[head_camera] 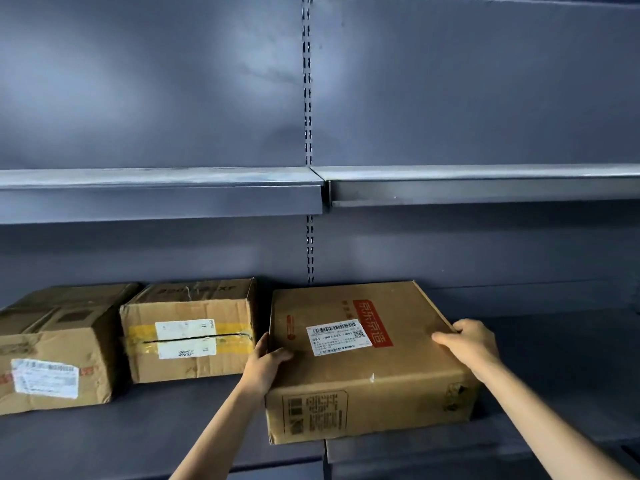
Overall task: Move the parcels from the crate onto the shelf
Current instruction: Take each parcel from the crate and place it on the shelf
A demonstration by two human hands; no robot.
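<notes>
Two bare forearms are being shown, no sleeves being worn on either. The left hand (268,362) and right hand (472,344) are being kept ungloved, unadorned.

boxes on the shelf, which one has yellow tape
The middle box: yellow tape crosses its front under a white label. The left box and right box show none.

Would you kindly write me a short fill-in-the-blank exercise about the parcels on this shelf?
1. The lower shelf holds ____ cardboard parcels.
2. Both hands, left hand and right hand, hold the ____ most parcel.
3. The band printed beside that parcel's white label is ____.
4. The middle parcel is sealed with ____ tape.

Missing words: three; right; red; yellow
</notes>
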